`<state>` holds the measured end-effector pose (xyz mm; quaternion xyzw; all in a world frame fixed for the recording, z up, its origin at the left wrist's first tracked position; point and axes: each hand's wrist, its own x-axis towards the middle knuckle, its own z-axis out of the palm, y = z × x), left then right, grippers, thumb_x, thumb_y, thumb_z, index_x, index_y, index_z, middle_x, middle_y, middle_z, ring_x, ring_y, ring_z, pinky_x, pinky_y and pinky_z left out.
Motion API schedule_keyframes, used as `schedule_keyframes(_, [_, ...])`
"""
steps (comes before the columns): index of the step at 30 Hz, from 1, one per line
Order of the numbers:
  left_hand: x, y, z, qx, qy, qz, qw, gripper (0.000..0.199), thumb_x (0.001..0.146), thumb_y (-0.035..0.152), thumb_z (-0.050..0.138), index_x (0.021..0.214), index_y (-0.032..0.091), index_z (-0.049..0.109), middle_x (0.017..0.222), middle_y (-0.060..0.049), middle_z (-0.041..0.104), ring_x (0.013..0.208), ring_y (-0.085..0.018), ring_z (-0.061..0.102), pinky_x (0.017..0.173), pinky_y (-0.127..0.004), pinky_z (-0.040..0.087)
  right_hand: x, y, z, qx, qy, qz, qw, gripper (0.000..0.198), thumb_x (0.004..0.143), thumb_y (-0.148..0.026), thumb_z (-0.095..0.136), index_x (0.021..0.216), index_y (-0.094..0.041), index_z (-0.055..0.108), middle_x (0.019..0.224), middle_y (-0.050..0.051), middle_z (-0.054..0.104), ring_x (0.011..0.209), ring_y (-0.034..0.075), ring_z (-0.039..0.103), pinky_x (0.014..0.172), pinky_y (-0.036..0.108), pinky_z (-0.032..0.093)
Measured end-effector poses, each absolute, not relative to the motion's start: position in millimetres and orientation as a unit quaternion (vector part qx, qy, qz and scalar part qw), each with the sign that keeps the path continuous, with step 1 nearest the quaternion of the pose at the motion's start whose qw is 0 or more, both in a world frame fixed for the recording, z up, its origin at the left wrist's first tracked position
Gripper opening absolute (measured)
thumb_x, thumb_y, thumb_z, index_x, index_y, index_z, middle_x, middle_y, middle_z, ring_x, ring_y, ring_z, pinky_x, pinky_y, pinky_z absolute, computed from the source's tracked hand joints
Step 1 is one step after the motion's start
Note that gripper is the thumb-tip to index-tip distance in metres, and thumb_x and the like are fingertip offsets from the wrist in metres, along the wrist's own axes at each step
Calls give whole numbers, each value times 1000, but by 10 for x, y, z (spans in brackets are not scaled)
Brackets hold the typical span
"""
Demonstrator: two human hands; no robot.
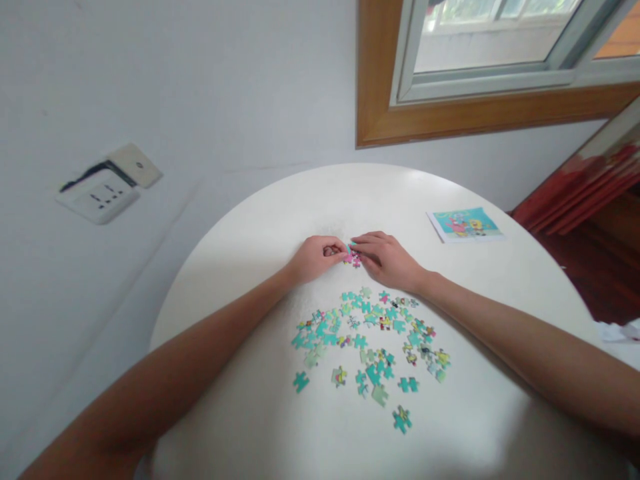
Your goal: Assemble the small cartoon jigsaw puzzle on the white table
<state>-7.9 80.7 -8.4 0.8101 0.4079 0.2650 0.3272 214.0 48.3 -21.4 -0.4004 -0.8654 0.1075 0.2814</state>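
Observation:
Near the middle of the round white table, both of my hands meet at a small cluster of pink and teal jigsaw pieces. My left hand has its thumb and forefinger pinched at the cluster's left side, on a pink jigsaw piece. From the other side, my right hand reaches in with its fingers bent together over the cluster's edge; what lies under them is partly hidden. Closer to me spread many loose jigsaw pieces, mostly teal, some pale green, yellow or patterned.
A cartoon picture card lies at the table's far right. The white table has a curved far edge close to the wall. A wood-framed window is above, a wall socket is at left, and red fabric hangs at right.

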Motion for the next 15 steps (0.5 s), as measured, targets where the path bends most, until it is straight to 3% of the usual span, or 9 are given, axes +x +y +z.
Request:
schedule_keyframes(8, [-82, 809, -89, 815, 403, 255, 329, 18, 82, 32, 66, 82, 16, 74, 64, 1, 61, 59, -11, 44, 56, -23, 32, 2144, 472, -202, -406, -870, 96, 261, 38, 96, -42, 55, 127, -26, 67, 132, 8, 66, 123, 29, 55, 102, 50, 44])
schedule_keyframes(15, [-76, 807, -86, 819, 403, 253, 321, 18, 83, 31, 66, 82, 16, 74, 64, 1, 60, 59, -11, 44, 56, -23, 32, 2145, 478, -208, -406, -871, 93, 260, 37, 95, -42, 58, 126, -25, 68, 131, 8, 66, 122, 30, 55, 102, 50, 44])
